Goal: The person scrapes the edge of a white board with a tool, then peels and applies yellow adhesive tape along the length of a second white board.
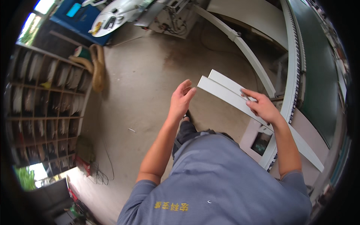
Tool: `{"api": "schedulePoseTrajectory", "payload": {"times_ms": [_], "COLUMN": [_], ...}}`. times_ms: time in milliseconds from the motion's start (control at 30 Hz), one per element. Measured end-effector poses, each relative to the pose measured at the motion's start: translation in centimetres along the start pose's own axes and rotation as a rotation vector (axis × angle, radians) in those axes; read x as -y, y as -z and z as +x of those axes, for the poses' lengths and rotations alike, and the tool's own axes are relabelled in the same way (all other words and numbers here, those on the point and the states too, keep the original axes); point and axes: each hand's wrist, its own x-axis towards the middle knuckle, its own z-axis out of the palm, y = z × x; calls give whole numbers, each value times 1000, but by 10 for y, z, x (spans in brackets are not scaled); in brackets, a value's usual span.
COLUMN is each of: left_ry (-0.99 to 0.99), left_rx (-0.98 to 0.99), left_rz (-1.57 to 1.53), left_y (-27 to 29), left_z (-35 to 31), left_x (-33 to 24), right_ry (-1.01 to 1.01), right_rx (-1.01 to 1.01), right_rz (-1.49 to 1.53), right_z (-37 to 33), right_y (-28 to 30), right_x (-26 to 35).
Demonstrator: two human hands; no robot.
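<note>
Two long white boards (225, 93) lie side by side, their near-left ends sticking out past the edge of the machine table. Just left of those ends is my left hand (182, 99), fingers loosely apart and nothing in them. A small gap shows between its thumb and the closest board corner. Over the boards, my right hand (263, 107) pinches a short, slim grey tool (245, 95), perhaps a pen or blade; its exact kind is too small to tell. The right fingers rest on or close above the white surface.
At right runs a long machine table with a toothed rail (294, 56) and a green surface (318, 75). A pale beam (243, 41) slants behind the boards. On the left stand a compartment rack (48, 90) and a tan hose (98, 71). A thin cable (108, 153) trails across the floor.
</note>
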Motion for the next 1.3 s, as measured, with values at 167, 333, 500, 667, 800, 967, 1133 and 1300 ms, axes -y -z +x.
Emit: {"api": "schedulePoseTrajectory", "payload": {"times_ms": [167,333,500,667,800,967,1133,1300], "left_ry": [321,442,516,501,442,419,431,406], "left_rx": [374,439,386,356,301,282,286,268], "left_rz": [195,79,16,87,16,4,32,11], "left_y": [-19,-36,-35,-37,-41,-44,-43,-43], "left_z": [82,94,95,97,92,92,91,89], "left_x": [-2,4,-5,-7,0,0,1,3], "right_ry": [-130,-169,-229,-57,-49,-151,-105,-105], "right_rx": [46,216,347,356,384,397,348,322], "right_rz": [-7,-21,88,-76,-98,-94,-113,-135], "right_z": [78,133,155,165,171,175,174,176], "right_y": [2,5,6,10,13,12,5,-3], "right_x": [46,48,53,48,56,65,65,66]}}
